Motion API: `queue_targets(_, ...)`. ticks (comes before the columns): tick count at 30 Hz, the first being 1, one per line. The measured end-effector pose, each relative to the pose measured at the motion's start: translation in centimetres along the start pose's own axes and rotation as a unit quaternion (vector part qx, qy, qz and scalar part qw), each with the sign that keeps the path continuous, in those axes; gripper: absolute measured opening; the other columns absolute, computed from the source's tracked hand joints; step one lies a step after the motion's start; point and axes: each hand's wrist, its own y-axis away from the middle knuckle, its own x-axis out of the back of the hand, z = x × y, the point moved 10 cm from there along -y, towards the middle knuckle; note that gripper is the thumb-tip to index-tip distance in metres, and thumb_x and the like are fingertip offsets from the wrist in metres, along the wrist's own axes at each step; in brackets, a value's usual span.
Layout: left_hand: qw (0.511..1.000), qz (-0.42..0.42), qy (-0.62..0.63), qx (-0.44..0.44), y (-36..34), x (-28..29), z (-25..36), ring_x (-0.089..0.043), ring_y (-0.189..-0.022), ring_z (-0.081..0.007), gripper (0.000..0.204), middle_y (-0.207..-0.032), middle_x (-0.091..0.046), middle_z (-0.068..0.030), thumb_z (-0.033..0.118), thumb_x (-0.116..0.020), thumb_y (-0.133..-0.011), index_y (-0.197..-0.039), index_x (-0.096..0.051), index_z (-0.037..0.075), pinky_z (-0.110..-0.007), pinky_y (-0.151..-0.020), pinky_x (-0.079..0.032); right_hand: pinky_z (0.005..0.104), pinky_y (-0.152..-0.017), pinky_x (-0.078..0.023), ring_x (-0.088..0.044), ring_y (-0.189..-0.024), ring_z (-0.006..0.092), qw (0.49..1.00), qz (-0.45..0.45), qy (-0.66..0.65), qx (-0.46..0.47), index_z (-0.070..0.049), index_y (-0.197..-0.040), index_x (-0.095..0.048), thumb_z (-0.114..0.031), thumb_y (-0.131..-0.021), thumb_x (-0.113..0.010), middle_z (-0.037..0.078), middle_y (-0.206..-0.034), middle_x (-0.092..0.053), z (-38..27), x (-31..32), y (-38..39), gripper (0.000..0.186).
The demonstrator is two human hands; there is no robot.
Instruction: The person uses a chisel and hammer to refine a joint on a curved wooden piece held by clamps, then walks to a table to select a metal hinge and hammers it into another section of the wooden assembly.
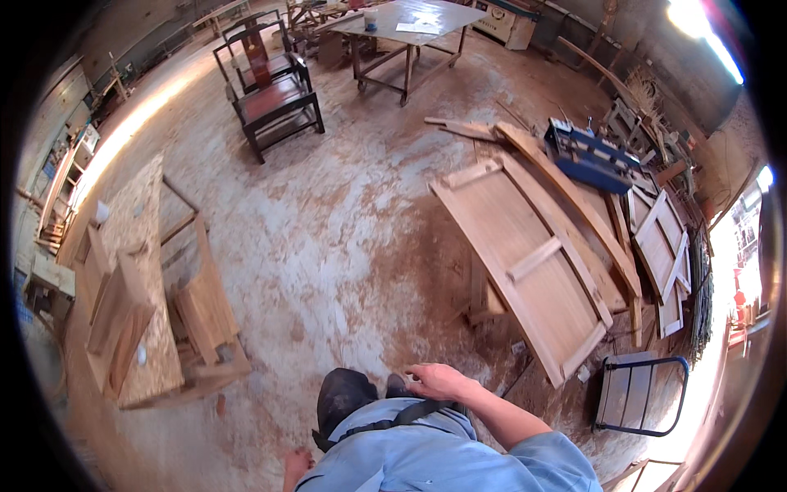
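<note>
My right hand (438, 383) is in front of my waist, beside the dark strap, with its fingers loosely apart and nothing seen in it. Low by my left side, my left hand (298, 461) shows only in part, its fingers too hidden to read. Neither hand touches any wooden piece. Nearest to my right hand is a pale wooden panel (525, 271) with battens on its face, lying tilted on a support to the right. Off to the left, several brown boards (123, 316) rest on a chipboard-topped table (156, 361).
A dark wooden armchair (279, 94) stands ahead, near a grey-topped table (385, 25). Right of the panel are a blue clamp-like machine (590, 156), framed panels (660, 238) and a platform trolley (635, 394). Dusty floor (328, 221) stretches between both sides.
</note>
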Motion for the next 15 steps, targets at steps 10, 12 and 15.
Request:
queue_targets(10,0.996,-0.05,0.015,0.068,-35.3,15.1,17.0,-0.061,-0.057,-0.0241,0.027,-0.072,-0.064,-0.0155,0.018,-0.054,-0.08,-0.094,-0.067,-0.001,-0.037,-0.05,-0.048,0.0455,-0.089,-0.049,-0.06,-0.105,0.0381,0.996,-0.028,-0.012,-0.088,-0.005,-0.123,-0.056,-0.038,-0.089,-0.057,0.02,-0.11,-0.065,-1.3,15.6,-28.7,0.048)
queue_targets(12,0.991,-0.002,0.1,0.087,-42.6,20.9,25.3,-0.059,-0.051,-0.0195,0.034,-0.066,-0.062,-0.012,0.014,-0.056,-0.078,-0.107,-0.065,-0.002,-0.034,-0.045,-0.047,0.0452,-0.088,-0.049,-0.06,-0.105,0.0372,0.998,0.011,-0.028,-0.062,-0.004,-0.125,-0.054,-0.037,-0.089,-0.057,0.02,-0.111,-0.064,-3.1,20.7,-32.4,0.049)
queue_targets(15,0.979,0.118,-0.136,-0.099,-54.2,32.1,39.3,-0.068,-0.084,-0.0329,0.047,-0.088,-0.068,-0.0214,0.02,-0.059,-0.079,-0.121,-0.06,0.0,-0.042,-0.076,-0.053,0.0448,-0.088,-0.048,-0.061,-0.104,0.0365,0.99,0.065,-0.097,-0.083,-0.003,-0.126,-0.053,-0.035,-0.089,-0.058,0.02,-0.11,-0.065,-3.7,28.1,-39.0,0.049)
